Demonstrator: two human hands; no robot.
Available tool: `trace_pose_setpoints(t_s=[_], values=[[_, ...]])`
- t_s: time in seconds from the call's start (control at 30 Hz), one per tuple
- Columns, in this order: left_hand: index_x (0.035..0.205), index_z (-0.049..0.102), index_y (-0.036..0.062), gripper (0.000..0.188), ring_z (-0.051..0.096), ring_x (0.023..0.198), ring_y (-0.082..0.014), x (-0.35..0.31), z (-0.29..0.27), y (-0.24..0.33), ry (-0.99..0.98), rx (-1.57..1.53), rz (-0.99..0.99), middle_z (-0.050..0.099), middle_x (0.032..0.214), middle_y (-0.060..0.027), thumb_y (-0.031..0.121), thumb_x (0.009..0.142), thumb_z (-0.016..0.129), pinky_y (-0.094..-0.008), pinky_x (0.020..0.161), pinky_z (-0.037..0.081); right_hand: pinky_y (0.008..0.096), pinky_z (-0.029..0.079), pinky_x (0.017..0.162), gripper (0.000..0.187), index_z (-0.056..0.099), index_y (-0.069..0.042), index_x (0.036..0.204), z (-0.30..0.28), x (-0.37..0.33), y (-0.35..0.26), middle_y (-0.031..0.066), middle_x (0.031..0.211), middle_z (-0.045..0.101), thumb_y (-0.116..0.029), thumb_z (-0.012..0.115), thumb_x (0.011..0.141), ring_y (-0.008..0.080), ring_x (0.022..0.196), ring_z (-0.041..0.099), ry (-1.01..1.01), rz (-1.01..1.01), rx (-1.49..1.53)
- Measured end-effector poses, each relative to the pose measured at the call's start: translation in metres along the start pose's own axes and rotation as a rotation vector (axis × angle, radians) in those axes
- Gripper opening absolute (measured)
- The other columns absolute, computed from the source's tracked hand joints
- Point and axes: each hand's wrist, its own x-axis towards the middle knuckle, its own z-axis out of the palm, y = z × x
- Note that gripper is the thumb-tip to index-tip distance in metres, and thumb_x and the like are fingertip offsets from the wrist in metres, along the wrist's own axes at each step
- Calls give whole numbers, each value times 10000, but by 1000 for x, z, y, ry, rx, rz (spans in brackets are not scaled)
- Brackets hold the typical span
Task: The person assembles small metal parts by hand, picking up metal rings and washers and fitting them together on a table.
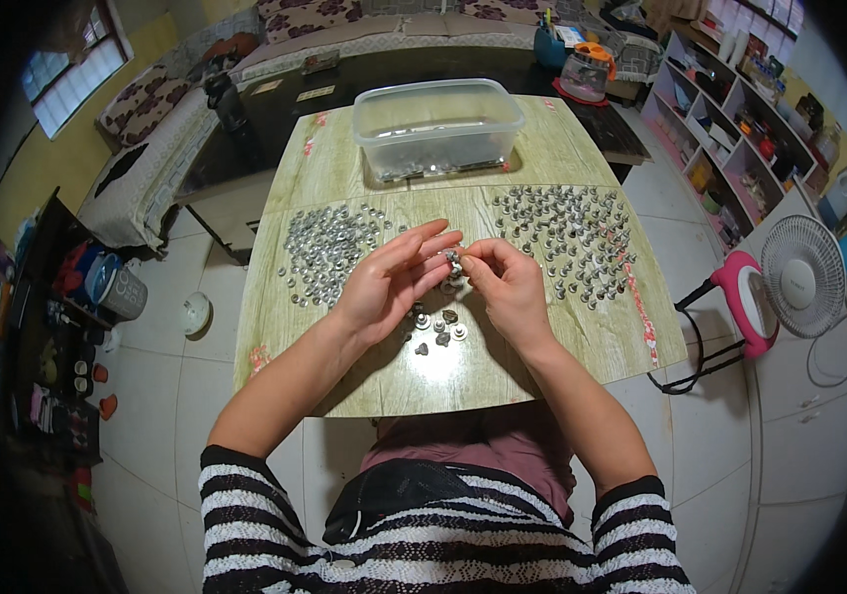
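Note:
My right hand (508, 282) pinches a small dark-and-silver metal piece (454, 259) between thumb and fingertips; its exact kind is too small to make out. Beside it, my left hand (389, 272) is open, palm turned inward, with fingers stretched toward the piece. Below the hands, several loose metal pieces (440, 325) lie on the table, some silver with round bases and some dark and lumpy. A heap of round silver metal caps (329, 247) spreads to the left. On the right, many small metal studs with round heads (572, 238) are scattered.
A clear plastic tub (438, 144) with metal pieces in its bottom stands at the far side of the wood-patterned table (364, 391). Beyond it is a dark table (275, 109). To the right are a pink stool (740, 302), a white fan (801, 277) and shelves (730, 109).

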Motion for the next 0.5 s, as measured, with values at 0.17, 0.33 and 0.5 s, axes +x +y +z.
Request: trace_pose_setpoints(t_s=[0.17,0.33,0.5], values=[[1213,372,-26,412,492,990,-148,2,-13,3,-73,144,-111,480,1136,-137,240,899,368,-262,894,401,221,423,547,95,572,9,813,1,3,1,42,662,580,-83,567,789,78,587,517,24,-35,-4],[1196,394,-28,402,516,950,-162,5,-4,-2,-15,36,-66,503,1074,-125,242,899,373,-263,866,426,221,432,559,92,570,11,811,2,1,2,46,672,587,-78,561,791,80,599,530,7,-15,-4],[1169,409,-50,370,502,998,-188,3,-4,2,-64,74,-114,487,1109,-145,205,907,350,-276,881,417,217,432,564,98,575,8,815,-3,3,5,46,680,592,-84,572,784,81,610,532,40,-11,39]])
